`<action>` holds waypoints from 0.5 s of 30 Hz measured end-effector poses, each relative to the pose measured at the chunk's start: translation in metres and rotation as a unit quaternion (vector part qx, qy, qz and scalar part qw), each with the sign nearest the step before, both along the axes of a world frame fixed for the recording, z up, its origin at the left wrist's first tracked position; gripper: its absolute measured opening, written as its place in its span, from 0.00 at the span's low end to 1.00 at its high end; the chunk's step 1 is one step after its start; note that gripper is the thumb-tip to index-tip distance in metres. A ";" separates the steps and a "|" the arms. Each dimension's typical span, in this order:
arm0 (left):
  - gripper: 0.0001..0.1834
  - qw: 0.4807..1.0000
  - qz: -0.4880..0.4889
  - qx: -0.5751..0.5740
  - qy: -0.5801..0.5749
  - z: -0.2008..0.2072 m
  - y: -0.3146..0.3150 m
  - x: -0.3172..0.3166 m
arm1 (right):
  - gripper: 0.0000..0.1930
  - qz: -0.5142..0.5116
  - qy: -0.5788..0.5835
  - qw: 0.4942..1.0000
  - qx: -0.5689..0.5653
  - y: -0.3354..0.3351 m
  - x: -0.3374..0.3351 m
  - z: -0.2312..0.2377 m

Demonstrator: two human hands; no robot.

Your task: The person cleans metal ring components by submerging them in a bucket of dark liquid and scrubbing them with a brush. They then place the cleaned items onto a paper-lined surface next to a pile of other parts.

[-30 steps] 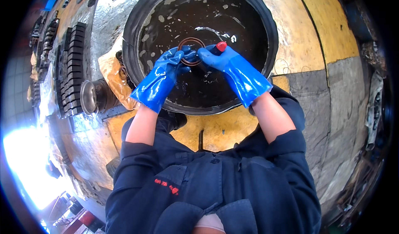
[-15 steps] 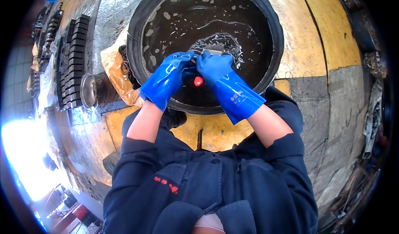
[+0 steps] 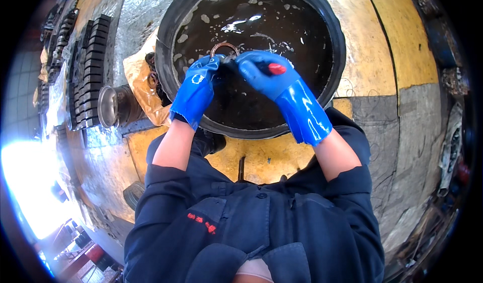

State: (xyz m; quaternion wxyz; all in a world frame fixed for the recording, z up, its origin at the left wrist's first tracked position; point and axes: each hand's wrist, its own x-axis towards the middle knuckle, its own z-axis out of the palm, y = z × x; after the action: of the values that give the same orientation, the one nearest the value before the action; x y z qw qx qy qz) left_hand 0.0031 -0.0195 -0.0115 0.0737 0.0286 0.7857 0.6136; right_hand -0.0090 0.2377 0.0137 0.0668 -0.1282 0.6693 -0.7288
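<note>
Head view, looking down: I sit or crouch at a wide black tub [image 3: 168, 41] of dark liquid [image 3: 282, 11] with pale flecks on its surface; the tub stands on a yellow and grey floor [image 3: 236, 152]. Both my hands wear glossy blue gloves and meet near the tub's middle, my forearms crossing its near rim.

My left hand [image 3: 199, 79] has its fingers closed on the near left part of a thin copper-coloured ring [image 3: 224, 44]. The ring is just left of the tub's middle, over the liquid, its far arc showing beyond my gloves and its near arc hidden. My right hand [image 3: 266, 74] is curled around a red-ended tool [image 3: 276, 69]; the red end sticks out toward the tub's right rim, and I cannot tell its other end. The right fingertips come close beside the ring; whether they touch it, I cannot tell.

I judge the ring light and fairly stiff, likely slippery if wet and perhaps bent by hard squeezing. The band is best pinched between thumb and fingers at one side, the opposite arc left free.

Just outside the tub's left rim lie a crumpled orange-tan bag [image 3: 142, 77] and a metal cylinder [image 3: 107, 107]; farther left stands a row of black blocks [image 3: 93, 72].
</note>
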 end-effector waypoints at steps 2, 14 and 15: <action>0.17 1.000 -0.002 -0.016 0.005 -0.005 -0.004 0.000 | 0.08 0.002 0.061 0.993 0.102 -0.002 0.002 -0.005; 0.23 0.994 0.065 -0.044 -0.081 0.004 0.026 -0.006 | 0.13 -0.007 -0.148 0.985 -0.085 0.020 -0.020 0.019; 0.24 0.996 0.032 -0.074 -0.047 -0.016 0.015 -0.013 | 0.13 -0.005 -0.108 0.993 -0.040 0.018 -0.025 0.015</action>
State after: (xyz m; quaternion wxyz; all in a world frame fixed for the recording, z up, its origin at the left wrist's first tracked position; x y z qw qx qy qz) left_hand -0.0097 -0.0044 -0.0273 0.0931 -0.0309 0.8250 0.5565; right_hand -0.0340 0.2554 0.0283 0.1303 -0.0482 0.6290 -0.7649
